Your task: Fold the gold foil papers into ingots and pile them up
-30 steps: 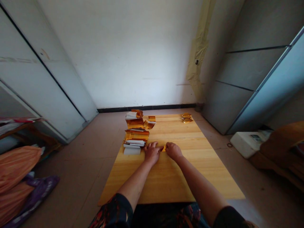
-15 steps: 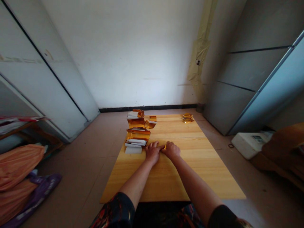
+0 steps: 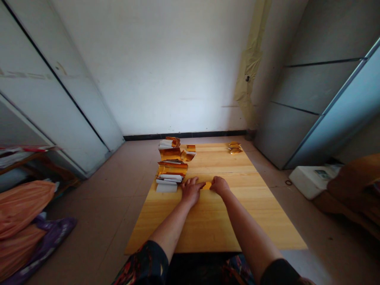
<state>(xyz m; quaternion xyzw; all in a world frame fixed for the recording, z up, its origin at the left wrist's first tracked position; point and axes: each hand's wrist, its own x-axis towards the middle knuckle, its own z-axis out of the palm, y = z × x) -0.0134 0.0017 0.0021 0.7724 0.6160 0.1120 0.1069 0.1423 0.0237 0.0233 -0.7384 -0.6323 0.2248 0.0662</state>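
Note:
On the wooden board lies a small piece of gold foil paper (image 3: 207,185), between my two hands. My left hand (image 3: 190,191) rests flat with its fingers spread, and its thumb presses on the left end of the paper. At the right end, my right hand (image 3: 220,186) has its fingers closed in a pinch on the paper. Close to my left fingertips sits a stack of gold and white paper sheets (image 3: 172,169), curled at the edges. Folded gold paper pieces (image 3: 234,148) stand at the far right corner of the board.
The wooden board (image 3: 213,225) spans the space before me. More curled gold sheets (image 3: 170,153) lie at its far left. A white wall (image 3: 178,71) rises behind. Orange and purple bags (image 3: 26,213) lie to the left, a white box (image 3: 310,180) to the right.
My right hand has moved slightly right, away from the left thumb. More of the gold paper now shows between the hands. My left hand has stayed in place.

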